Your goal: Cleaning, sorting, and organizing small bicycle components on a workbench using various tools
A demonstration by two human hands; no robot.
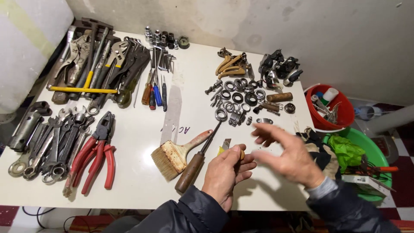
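Left hand (226, 170) grips a wooden-handled tool (235, 152); right hand (288, 153) hovers open.

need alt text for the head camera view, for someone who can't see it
Seen from above, a person's left hand grips a small wooden-handled tool over a white table, while the right hand hovers open beside it. A paintbrush, red-handled pliers, wrenches and metal rings lie around.

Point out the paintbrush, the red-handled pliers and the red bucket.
Paintbrush (170, 157), head view, on the metal ferrule.
Red-handled pliers (97, 153), head view, on the red handles.
Red bucket (345, 113), head view, on the inner wall.
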